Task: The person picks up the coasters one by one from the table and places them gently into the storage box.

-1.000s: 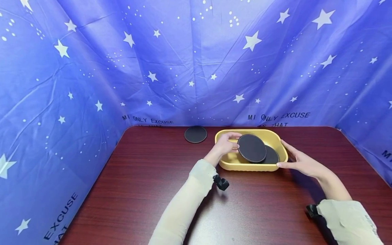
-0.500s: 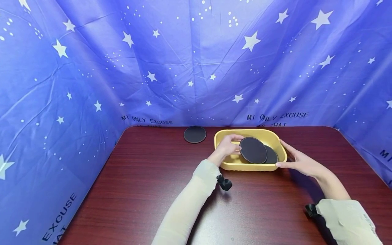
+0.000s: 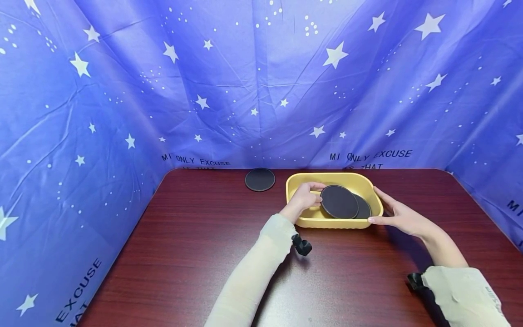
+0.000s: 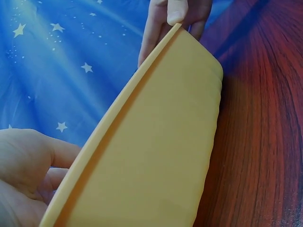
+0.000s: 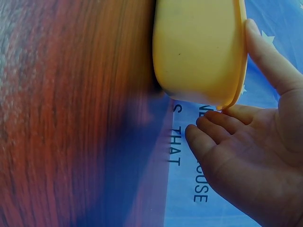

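Observation:
Inside a yellow plastic basket (image 3: 323, 223), my left hand (image 3: 303, 198) pinches the left edge of a round black coaster (image 3: 338, 202). That coaster tilts and overlaps a second black coaster (image 3: 364, 208) at the basket's right side. My right hand (image 3: 402, 219) holds the basket's right end, its thumb on the front rim and its forefinger toward the back corner. In the left wrist view the basket's wall hides the coasters and the left fingertips. The right wrist view shows the thumb (image 5: 265, 52) along the rim and the other fingers loosely bent.
A third black coaster (image 3: 260, 180) lies flat on the dark red wooden table (image 3: 196, 236), left of the basket near the back edge. Directly behind the table hangs a blue star-patterned curtain (image 3: 245, 91), which also covers both sides.
My left hand has moved slightly right and down, lowering the coaster further into the basket over the second one. The right hand and basket stay in place.

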### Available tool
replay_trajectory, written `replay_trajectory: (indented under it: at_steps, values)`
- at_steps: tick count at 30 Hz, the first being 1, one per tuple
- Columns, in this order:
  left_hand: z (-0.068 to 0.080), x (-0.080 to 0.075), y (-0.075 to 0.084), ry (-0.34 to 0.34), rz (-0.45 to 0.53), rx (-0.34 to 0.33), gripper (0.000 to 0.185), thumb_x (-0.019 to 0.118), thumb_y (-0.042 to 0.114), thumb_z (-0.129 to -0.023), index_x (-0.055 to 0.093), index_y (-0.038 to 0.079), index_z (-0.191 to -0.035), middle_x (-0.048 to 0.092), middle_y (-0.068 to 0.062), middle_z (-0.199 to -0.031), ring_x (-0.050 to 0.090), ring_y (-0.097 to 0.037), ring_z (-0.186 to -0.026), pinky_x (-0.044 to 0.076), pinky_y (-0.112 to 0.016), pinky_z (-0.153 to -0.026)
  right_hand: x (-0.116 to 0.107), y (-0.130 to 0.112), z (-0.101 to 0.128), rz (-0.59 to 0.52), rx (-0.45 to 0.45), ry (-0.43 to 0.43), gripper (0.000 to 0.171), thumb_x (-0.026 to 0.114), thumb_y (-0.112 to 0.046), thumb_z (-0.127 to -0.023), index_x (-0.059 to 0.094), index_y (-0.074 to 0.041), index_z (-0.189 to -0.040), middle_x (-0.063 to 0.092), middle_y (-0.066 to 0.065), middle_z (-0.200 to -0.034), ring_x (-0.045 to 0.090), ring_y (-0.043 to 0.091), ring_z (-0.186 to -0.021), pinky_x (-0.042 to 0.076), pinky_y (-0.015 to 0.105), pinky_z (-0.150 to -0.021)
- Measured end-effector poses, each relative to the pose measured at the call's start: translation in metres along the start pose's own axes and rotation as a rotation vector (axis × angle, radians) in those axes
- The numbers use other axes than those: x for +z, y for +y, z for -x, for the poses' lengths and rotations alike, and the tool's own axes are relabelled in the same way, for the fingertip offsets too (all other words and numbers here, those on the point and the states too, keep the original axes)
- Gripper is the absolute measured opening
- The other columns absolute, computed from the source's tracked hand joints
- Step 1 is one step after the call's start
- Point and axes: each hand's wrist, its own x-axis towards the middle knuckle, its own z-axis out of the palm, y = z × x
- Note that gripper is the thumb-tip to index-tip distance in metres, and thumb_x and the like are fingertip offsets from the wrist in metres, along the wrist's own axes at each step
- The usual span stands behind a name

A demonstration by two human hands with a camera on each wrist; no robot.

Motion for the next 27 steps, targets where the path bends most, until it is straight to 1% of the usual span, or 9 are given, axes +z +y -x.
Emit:
replay_trajectory:
  at_steps: [3, 6, 10, 12, 15, 19, 21, 23, 27]
  values:
    - [-0.0002, 0.0001, -0.0002, -0.002, -0.005, 0.000, 0.045, 0.057, -0.018, -0.086, 0.065, 0.001, -0.126, 0.064, -0.017, -0.133, 0.072, -0.029, -0.100, 0.062, -0.030, -0.084, 0.0003, 0.0005, 0.0002, -0.003, 0.001, 0.002, 0.096, 0.068, -0.015, -0.094, -0.002, -0.002, -0.159, -0.001, 0.029, -0.165, 0.000, 0.042, -0.150, 0.022, -0.009, -0.091]
    - [0.0009, 0.0002, 0.0000, -0.014, 0.006, -0.020, 0.045, 0.057, -0.017, -0.087, 0.064, 0.001, -0.128, 0.064, -0.016, -0.133, 0.071, -0.027, -0.100, 0.061, -0.031, -0.087, 0.0014, 0.0016, 0.0002, -0.024, -0.013, 0.001, 0.096, 0.067, -0.012, -0.093, -0.002, -0.002, -0.159, -0.002, 0.030, -0.164, 0.000, 0.041, -0.151, 0.023, -0.009, -0.092]
    - [0.0017, 0.0002, 0.0002, -0.042, 0.016, -0.045, 0.044, 0.057, -0.013, -0.089, 0.063, 0.001, -0.130, 0.064, -0.016, -0.133, 0.069, -0.026, -0.105, 0.060, -0.034, -0.091, 0.0021, 0.0017, 0.0002, -0.050, -0.032, -0.004, 0.096, 0.067, -0.009, -0.093, -0.003, -0.001, -0.159, -0.002, 0.031, -0.164, -0.001, 0.043, -0.151, 0.023, -0.008, -0.093]
    - [0.0020, 0.0001, 0.0005, -0.064, 0.026, -0.050, 0.045, 0.057, -0.013, -0.090, 0.061, 0.000, -0.132, 0.064, -0.017, -0.134, 0.068, -0.029, -0.110, 0.059, -0.036, -0.093, 0.0019, 0.0017, 0.0001, -0.048, -0.025, -0.004, 0.096, 0.067, -0.010, -0.093, -0.003, -0.002, -0.159, -0.002, 0.030, -0.164, -0.001, 0.042, -0.151, 0.023, -0.008, -0.093]
    - [0.0017, 0.0003, -0.0001, -0.109, 0.058, -0.053, 0.047, 0.055, -0.014, -0.090, 0.058, -0.001, -0.135, 0.061, -0.021, -0.136, 0.066, -0.032, -0.116, 0.058, -0.035, -0.095, 0.0019, 0.0024, -0.0003, -0.040, -0.012, 0.000, 0.096, 0.067, -0.011, -0.093, -0.002, -0.002, -0.159, -0.002, 0.030, -0.164, 0.000, 0.040, -0.152, 0.023, -0.008, -0.093]
    - [0.0003, 0.0013, -0.0021, -0.173, 0.109, -0.057, 0.049, 0.052, -0.015, -0.092, 0.053, -0.003, -0.139, 0.057, -0.023, -0.139, 0.064, -0.033, -0.119, 0.057, -0.033, -0.098, 0.0020, 0.0030, -0.0003, -0.039, -0.018, -0.003, 0.096, 0.067, -0.009, -0.093, -0.003, -0.001, -0.159, -0.002, 0.031, -0.164, -0.001, 0.045, -0.150, 0.023, -0.008, -0.092]
    - [-0.0003, 0.0018, -0.0034, -0.197, 0.120, -0.053, 0.048, 0.052, -0.014, -0.092, 0.053, -0.003, -0.139, 0.057, -0.023, -0.140, 0.062, -0.033, -0.120, 0.056, -0.035, -0.100, 0.0020, 0.0030, -0.0004, -0.040, -0.024, -0.004, 0.096, 0.067, -0.008, -0.093, -0.003, -0.001, -0.159, -0.002, 0.031, -0.163, -0.001, 0.048, -0.149, 0.023, -0.008, -0.092]
    - [-0.0008, 0.0019, -0.0045, -0.222, 0.108, -0.040, 0.048, 0.052, -0.013, -0.093, 0.053, -0.003, -0.139, 0.056, -0.023, -0.141, 0.061, -0.034, -0.122, 0.054, -0.037, -0.102, 0.0020, 0.0029, -0.0007, -0.041, -0.024, -0.005, 0.096, 0.067, -0.008, -0.093, -0.003, -0.002, -0.159, -0.002, 0.031, -0.163, -0.001, 0.049, -0.148, 0.023, -0.008, -0.092]
    - [-0.0007, 0.0013, -0.0054, -0.251, 0.050, -0.003, 0.046, 0.056, -0.009, -0.094, 0.054, -0.002, -0.139, 0.058, -0.022, -0.140, 0.060, -0.034, -0.124, 0.053, -0.039, -0.105, 0.0018, 0.0035, -0.0007, -0.032, -0.019, -0.003, 0.096, 0.067, -0.008, -0.093, -0.002, -0.002, -0.159, -0.001, 0.031, -0.164, 0.002, 0.051, -0.147, 0.024, -0.008, -0.091]
